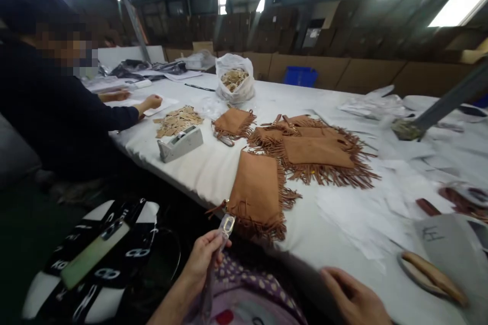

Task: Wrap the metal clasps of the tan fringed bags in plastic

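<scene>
My left hand (208,256) is closed round a plastic-wrapped strap with a gold-coloured metal clasp (227,224) at its upper end. The strap's lower part hangs down over my lap. Right beside the clasp, a brown fringed pouch (259,188) lies flat at the table's near edge, its zip pull pointing left; whether the strap is joined to it I cannot tell. My right hand (356,297) is low at the right, fingers loosely bent and apart, with nothing visible in it. Farther back lie a smaller fringed pouch (233,122) and a stack of fringed pouches (318,150).
A grey tape dispenser (181,144) stands beside a pile of tan tags (179,121). Behind is a white plastic bag (235,94) of gold-coloured pieces. A co-worker (64,91) works at the left. Scissors (432,277) lie at right; a phone (95,254) rests on a stool.
</scene>
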{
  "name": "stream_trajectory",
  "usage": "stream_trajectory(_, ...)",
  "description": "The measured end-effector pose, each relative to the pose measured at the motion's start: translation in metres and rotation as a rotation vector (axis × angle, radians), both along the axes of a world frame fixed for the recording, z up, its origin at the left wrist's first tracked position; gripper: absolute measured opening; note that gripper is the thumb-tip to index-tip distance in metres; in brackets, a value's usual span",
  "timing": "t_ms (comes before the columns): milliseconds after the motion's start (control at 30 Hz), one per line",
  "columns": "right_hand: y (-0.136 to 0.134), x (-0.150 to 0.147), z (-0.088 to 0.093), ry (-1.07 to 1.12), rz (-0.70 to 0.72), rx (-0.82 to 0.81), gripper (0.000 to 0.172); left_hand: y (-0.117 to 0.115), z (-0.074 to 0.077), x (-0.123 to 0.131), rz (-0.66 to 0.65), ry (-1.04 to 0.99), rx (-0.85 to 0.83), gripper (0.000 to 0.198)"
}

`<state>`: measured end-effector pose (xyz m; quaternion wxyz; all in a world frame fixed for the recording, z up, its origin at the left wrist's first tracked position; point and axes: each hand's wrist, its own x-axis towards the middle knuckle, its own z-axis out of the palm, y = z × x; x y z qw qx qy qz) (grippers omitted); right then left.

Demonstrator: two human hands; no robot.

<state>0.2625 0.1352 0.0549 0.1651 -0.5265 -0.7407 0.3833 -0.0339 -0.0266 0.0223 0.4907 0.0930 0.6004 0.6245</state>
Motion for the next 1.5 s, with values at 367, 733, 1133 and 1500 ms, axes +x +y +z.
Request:
stream_trajectory(367, -0.054, -0.190, 0.007, 0.308, 0.465, -0.135, 0.033, 0.004, -0.008, 0.000, -0.069, 0.146, 0.002, 0.042)
stream_trajectory(733, -0.047, -0.194, -0.006, 0.273, 0.442, -0.192, 0.038, 0.003, -0.010, -0.010, -0.047, -0.137, 0.041, 0.043)
stream_trajectory(1133, -0.056, -0.194, -0.003, 0.337, 0.469, -0.270, 0.037, 0.005, -0.005, -0.012, -0.042, -0.111, 0.070, 0.031)
stream_trajectory(1500, -0.057, -0.209, -0.009, 0.095, 0.359, -0.083, 0.035, 0.007, -0.006, -0.006, -0.089, 0.316, 0.159, 0.025)
